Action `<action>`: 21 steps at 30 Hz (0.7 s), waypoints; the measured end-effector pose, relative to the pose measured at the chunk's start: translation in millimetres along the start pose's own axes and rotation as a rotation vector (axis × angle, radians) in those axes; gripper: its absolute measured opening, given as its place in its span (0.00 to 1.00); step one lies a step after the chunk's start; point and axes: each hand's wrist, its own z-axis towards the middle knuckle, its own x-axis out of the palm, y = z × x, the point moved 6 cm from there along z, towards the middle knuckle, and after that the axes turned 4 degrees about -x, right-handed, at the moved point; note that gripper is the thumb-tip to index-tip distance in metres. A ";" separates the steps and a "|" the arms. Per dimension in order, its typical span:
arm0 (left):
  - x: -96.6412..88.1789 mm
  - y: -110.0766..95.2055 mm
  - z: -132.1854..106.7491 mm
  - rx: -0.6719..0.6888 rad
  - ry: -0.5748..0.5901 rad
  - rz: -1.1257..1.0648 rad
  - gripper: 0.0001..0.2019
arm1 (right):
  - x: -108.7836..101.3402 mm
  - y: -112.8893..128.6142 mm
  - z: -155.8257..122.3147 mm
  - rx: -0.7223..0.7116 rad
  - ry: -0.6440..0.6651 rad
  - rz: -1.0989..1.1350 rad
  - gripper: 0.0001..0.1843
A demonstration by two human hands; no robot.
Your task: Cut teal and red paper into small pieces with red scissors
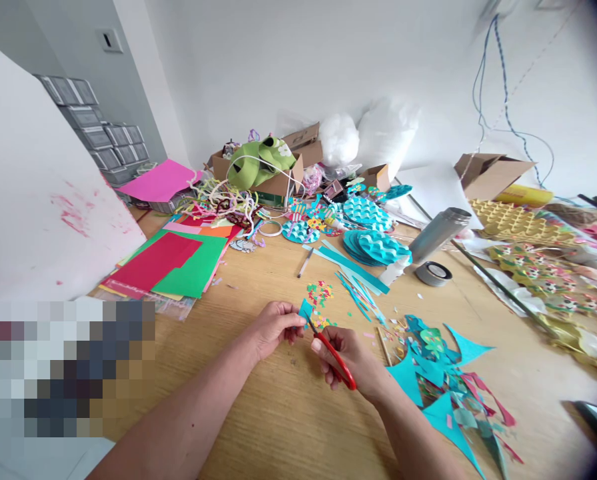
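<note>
My left hand (pixel 277 329) pinches a small piece of blue paper (pixel 305 309) between thumb and fingers above the table. In my right hand (pixel 347 355) is a pair of scissors with red handles (pixel 339 365). Their blades point up and left and meet the lower edge of the blue piece; whether they have cut into it I cannot tell. Just beyond my hands lies a scatter of tiny red, yellow and green paper bits (pixel 319 293). To the right of my right hand is a heap of blue paper offcuts (pixel 443 410) mixed with red and green scraps.
Coloured paper sheets (pixel 188 267) lie at the left. Blue paper strips (pixel 356 267), a stack of blue egg-tray discs (pixel 376 248), a steel flask (pixel 439 235) and a tape roll (pixel 433 273) stand beyond. A pen (pixel 305 263) lies mid-table. Yellow egg trays (pixel 521 220) line the right.
</note>
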 end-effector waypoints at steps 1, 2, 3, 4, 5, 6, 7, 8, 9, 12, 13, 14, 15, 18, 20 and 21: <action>-0.1 0.2 -0.1 -0.002 -0.001 0.001 0.06 | 0.0 -0.6 -0.1 -0.002 0.002 0.000 0.22; -0.3 0.2 -0.2 -0.003 -0.002 0.004 0.06 | -0.1 -0.9 -0.1 -0.008 0.003 0.002 0.22; -0.5 0.2 -0.3 -0.003 -0.005 0.009 0.06 | 0.0 -1.1 -0.1 -0.015 0.007 0.005 0.21; -0.7 0.0 -0.3 -0.003 -0.007 0.014 0.06 | 0.0 -1.1 -0.1 -0.022 0.009 0.009 0.21; -0.8 -0.3 -0.3 -0.001 -0.009 0.019 0.06 | 0.2 -1.3 0.1 -0.024 0.013 0.013 0.21; -0.7 -0.5 -0.2 -0.001 -0.007 0.022 0.06 | 0.2 -1.4 0.4 -0.020 0.015 0.015 0.21; -0.7 -0.7 -0.1 -0.001 -0.006 0.024 0.06 | 0.1 -1.6 0.8 -0.013 0.014 0.014 0.21; -0.6 -0.8 0.0 -0.001 -0.005 0.025 0.06 | 0.0 -1.7 1.2 -0.005 0.013 0.012 0.22; -0.7 -0.8 0.2 -0.001 -0.005 0.025 0.06 | 0.0 -1.6 1.6 0.003 0.013 0.011 0.22; -0.7 0.0 0.7 -0.006 -0.003 0.023 0.06 | -0.3 -0.3 2.2 0.008 0.004 0.005 0.23; -0.6 0.4 0.8 -0.008 0.000 0.023 0.06 | -0.4 0.1 2.2 0.006 -0.001 0.004 0.23; -0.3 0.8 0.9 -0.010 0.003 0.025 0.06 | -0.5 0.4 2.2 0.002 -0.005 0.003 0.23; -0.1 1.2 1.0 -0.011 0.006 0.027 0.06 | -0.7 0.7 2.0 -0.002 -0.008 0.002 0.23; 0.1 1.6 1.3 -0.009 0.009 0.031 0.07 | -0.6 0.9 1.3 -0.005 -0.010 -0.004 0.23; -0.3 1.5 1.5 -0.003 0.002 0.027 0.07 | -0.5 1.1 0.7 -0.002 -0.009 -0.009 0.24; -0.5 1.4 1.4 0.000 -0.001 0.024 0.07 | -0.4 1.3 0.4 -0.003 -0.008 -0.012 0.24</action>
